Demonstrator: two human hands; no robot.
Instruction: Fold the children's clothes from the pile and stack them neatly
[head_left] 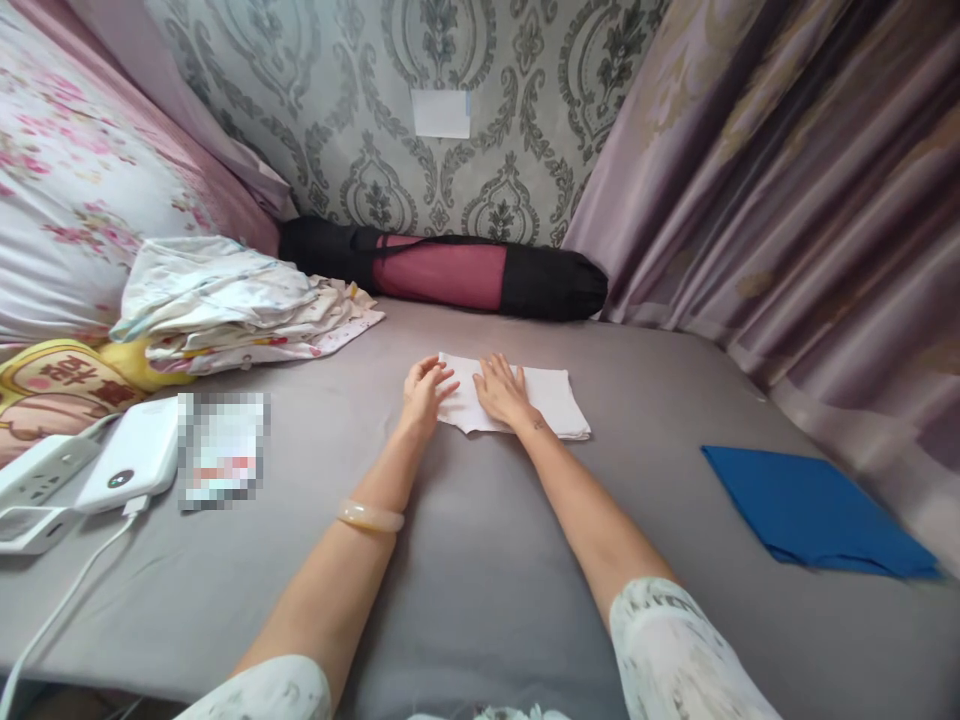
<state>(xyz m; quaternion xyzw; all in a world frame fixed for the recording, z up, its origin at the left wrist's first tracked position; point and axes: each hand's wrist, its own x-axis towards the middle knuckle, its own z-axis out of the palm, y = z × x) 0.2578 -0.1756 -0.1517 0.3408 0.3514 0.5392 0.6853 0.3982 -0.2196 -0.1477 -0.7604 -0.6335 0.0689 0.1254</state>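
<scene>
A folded white cloth [551,398] lies flat in the middle of the grey surface. My right hand [502,390] rests on top of it with the fingers spread. At the cloth's left edge is my left hand [429,392], its fingers apart and slightly curled; some fingertips overlap the edge, and no cloth shows gripped between them. The cloth's right end has several layers at its near corner.
On the grey surface [480,560], a blue folded cloth [817,510] lies right. A black and pink bag [442,272] runs along the wall. At left are crumpled cloths [225,290], a yellow cushion [67,385], a white power bank [131,455], a power strip [45,475] and a blurred packet [223,445].
</scene>
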